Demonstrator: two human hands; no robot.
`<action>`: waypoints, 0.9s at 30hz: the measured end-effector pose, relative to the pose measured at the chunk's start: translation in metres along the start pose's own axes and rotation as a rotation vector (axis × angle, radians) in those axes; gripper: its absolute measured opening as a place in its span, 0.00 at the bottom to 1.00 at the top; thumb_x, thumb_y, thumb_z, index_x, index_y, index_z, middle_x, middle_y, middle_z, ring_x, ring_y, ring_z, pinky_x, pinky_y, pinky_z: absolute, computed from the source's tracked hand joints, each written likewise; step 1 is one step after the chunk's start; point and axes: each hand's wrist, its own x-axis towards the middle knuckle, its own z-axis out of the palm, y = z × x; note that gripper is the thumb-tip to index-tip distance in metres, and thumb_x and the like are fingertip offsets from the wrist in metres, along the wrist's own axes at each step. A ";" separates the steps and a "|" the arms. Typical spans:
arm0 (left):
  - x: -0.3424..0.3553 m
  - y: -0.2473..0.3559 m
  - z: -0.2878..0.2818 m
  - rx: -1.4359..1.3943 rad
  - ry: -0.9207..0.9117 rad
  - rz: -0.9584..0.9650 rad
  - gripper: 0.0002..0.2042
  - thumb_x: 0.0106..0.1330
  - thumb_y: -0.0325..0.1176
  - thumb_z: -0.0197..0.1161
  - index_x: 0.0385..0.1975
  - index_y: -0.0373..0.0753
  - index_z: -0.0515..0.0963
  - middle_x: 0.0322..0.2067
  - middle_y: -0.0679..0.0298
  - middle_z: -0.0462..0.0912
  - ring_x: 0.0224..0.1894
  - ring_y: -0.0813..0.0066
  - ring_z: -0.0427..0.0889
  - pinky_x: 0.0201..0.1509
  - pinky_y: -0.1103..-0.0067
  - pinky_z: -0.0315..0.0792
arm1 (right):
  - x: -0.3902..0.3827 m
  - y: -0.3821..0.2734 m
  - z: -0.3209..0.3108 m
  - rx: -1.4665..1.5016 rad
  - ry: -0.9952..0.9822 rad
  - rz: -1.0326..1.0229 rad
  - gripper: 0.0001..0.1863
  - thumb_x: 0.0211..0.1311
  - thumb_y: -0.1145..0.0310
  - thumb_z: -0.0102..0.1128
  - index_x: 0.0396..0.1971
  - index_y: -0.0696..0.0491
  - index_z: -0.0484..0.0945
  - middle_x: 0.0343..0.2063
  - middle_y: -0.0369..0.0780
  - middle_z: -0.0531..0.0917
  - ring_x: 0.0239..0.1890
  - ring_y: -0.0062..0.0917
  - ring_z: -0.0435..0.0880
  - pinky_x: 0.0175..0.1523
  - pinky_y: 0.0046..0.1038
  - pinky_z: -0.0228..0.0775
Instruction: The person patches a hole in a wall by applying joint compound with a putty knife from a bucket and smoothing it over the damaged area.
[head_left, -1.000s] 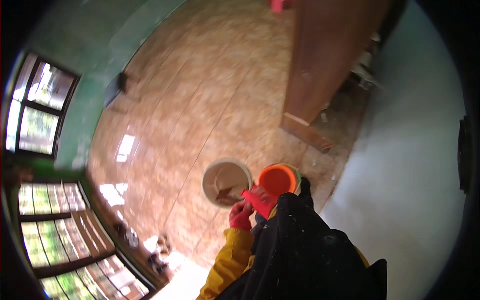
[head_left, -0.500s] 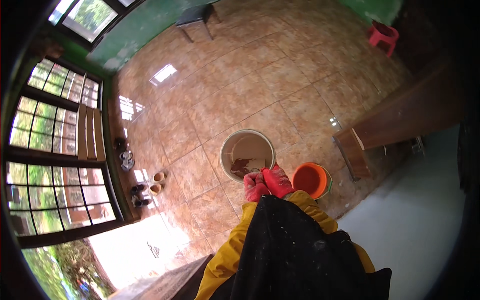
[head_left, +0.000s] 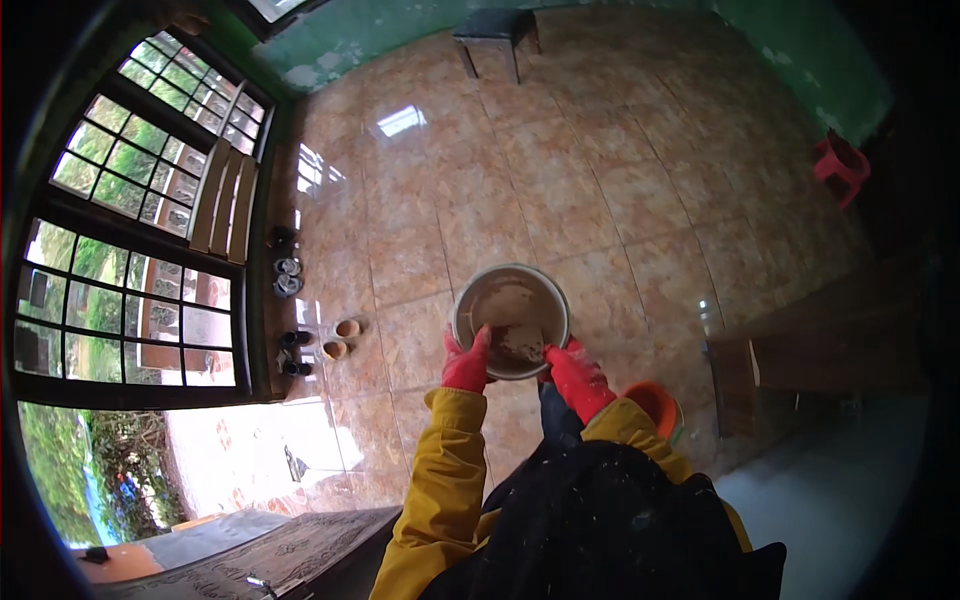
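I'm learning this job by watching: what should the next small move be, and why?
Probably steady the pale, round, plastic-looking bucket level between both hands before shifting it: the red-gloved left hand and red-gloved right hand grip the left and right of its rim, and brown, wet-looking contents lie inside, which could slop if it tipped.

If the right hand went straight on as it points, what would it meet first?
The bucket: the right hand points at its near right rim and seems to touch it, though depth is hard to judge.
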 end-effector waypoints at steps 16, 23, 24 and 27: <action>0.241 0.177 -0.020 -0.522 -0.006 0.391 0.26 0.54 0.19 0.50 0.57 0.39 0.61 0.47 0.56 0.74 0.45 0.63 0.77 0.42 0.70 0.77 | 0.240 -0.248 0.082 -0.405 -0.148 -0.682 0.22 0.47 0.75 0.62 0.46 0.56 0.71 0.35 0.44 0.76 0.34 0.30 0.78 0.38 0.26 0.72; 0.362 0.272 -0.058 -0.606 0.086 0.475 0.26 0.55 0.18 0.48 0.58 0.38 0.61 0.51 0.59 0.71 0.51 0.69 0.72 0.51 0.77 0.70 | 0.347 -0.355 0.255 -0.946 -0.445 -1.031 0.20 0.46 0.69 0.61 0.44 0.50 0.74 0.40 0.45 0.75 0.44 0.41 0.74 0.47 0.35 0.70; 0.382 0.286 -0.068 -0.641 0.070 0.501 0.27 0.55 0.18 0.48 0.58 0.38 0.61 0.51 0.59 0.71 0.51 0.69 0.72 0.51 0.77 0.70 | 0.367 -0.366 0.283 -1.026 -0.535 -1.036 0.20 0.47 0.68 0.60 0.44 0.50 0.74 0.40 0.44 0.74 0.44 0.40 0.75 0.47 0.35 0.69; 0.440 0.335 -0.092 -0.732 0.032 0.516 0.28 0.53 0.16 0.47 0.58 0.38 0.61 0.51 0.60 0.71 0.51 0.71 0.72 0.53 0.78 0.68 | 0.448 -0.374 0.364 -1.244 -0.652 -1.036 0.19 0.49 0.68 0.57 0.45 0.50 0.74 0.41 0.44 0.75 0.44 0.39 0.75 0.47 0.35 0.69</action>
